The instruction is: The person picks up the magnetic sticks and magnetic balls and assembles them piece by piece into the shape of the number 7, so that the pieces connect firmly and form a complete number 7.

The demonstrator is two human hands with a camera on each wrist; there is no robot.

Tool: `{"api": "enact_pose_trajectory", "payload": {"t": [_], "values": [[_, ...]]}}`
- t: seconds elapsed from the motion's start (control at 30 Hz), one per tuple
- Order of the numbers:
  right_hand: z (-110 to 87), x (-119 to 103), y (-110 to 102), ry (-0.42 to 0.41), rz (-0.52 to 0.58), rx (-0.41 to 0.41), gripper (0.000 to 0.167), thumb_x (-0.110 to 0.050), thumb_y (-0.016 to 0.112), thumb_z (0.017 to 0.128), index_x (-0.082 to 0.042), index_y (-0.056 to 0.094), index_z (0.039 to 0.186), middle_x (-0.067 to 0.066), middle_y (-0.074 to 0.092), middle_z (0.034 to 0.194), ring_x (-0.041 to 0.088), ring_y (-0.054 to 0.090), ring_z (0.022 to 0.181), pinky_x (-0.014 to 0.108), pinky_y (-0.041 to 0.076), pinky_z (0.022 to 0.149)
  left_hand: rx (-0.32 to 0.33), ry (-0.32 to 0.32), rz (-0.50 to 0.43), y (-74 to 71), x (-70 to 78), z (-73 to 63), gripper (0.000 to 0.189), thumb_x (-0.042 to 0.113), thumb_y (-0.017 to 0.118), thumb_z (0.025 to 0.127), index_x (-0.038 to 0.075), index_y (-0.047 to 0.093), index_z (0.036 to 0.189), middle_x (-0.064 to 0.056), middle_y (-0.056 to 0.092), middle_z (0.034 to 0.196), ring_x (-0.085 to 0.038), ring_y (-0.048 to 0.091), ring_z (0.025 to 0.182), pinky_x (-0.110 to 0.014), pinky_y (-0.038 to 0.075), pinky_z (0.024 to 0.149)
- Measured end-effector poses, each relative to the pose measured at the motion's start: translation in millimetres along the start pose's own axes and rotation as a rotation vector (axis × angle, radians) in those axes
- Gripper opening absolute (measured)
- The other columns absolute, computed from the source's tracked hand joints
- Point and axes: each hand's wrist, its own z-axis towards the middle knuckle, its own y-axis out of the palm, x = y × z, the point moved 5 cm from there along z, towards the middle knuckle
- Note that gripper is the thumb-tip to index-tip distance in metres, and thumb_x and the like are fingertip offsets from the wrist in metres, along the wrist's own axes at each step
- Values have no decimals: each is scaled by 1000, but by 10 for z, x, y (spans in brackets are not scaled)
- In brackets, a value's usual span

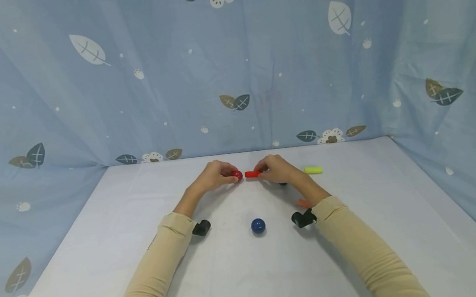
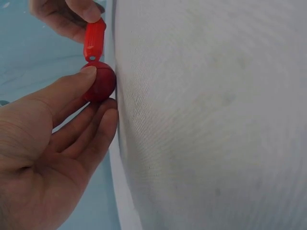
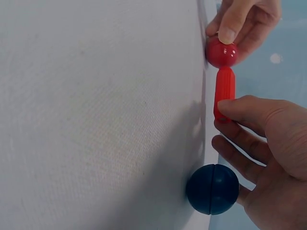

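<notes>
In the head view my left hand point(image 1: 218, 175) pinches a glossy red ball point(image 1: 237, 175) between thumb and fingertips near the table's far edge. Facing it, my right hand point(image 1: 273, 168) pinches a short red plastic stick point(image 1: 252, 174), which points at the ball. The left wrist view shows a small hole in the end of the stick point(image 2: 94, 42), right at the ball point(image 2: 101, 82). Under the right hand, a dark blue ball point(image 3: 212, 189) with a seam round its middle lies beside the lower fingers; the hand mostly covers it in the head view.
Another blue ball point(image 1: 258, 226) lies mid-table, nearer me. A yellow-green stick point(image 1: 313, 170) rests right of my right hand, and an orange stick point(image 1: 303, 203) shows partly beside that wrist. Black wrist cameras point(image 1: 201, 228) jut inward from both sleeves. A blue patterned curtain point(image 1: 230, 58) borders the white table.
</notes>
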Motion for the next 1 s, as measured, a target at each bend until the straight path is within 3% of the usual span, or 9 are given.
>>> {"api": "enact_pose_trajectory", "payload": {"t": [1.0], "values": [[22, -56, 22, -23, -9, 5, 27, -10, 66, 93, -6, 70, 119, 10, 71, 115, 22, 64, 106, 36, 51, 101, 1, -6, 20, -1, -4, 10, 35, 18, 73, 89, 4, 68, 121, -11, 72, 116, -23, 68, 108, -37, 54, 96]]}}
